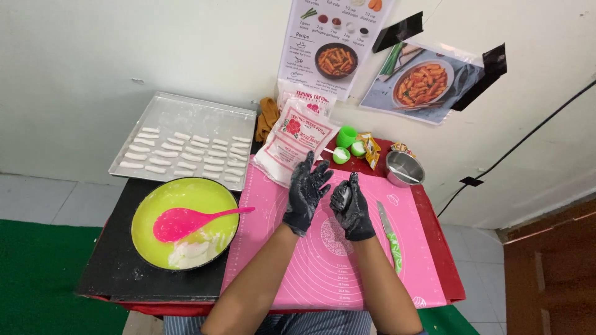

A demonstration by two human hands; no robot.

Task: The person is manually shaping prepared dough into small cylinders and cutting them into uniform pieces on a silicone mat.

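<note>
Both forearms reach up from the near edge over the pink silicone mat. Black gloves on both.

- Left hand: fingers spread wide, palm flat, holding nothing, just beside the right hand.
- Right hand: grip curled around a small pale lump of dough, held above the centre of the mat.

Progress, judging from the layout:
- Metal tray, far left, carries several rows of short white dough sticks; the rows fill its near part, the far part is bare. A good share of shaping appears done.
- Green bowl, near left, with a pink spoon resting across it; only a small white mass of dough sits at its near side. Seemingly little left to shape.
- Lump in hand is not yet a stick.

Around: green-handled knife lies on the mat's right side; flour bags at the far edge; small green cups and a steel bowl far right on the surface; recipe sheets on the wall.
</note>
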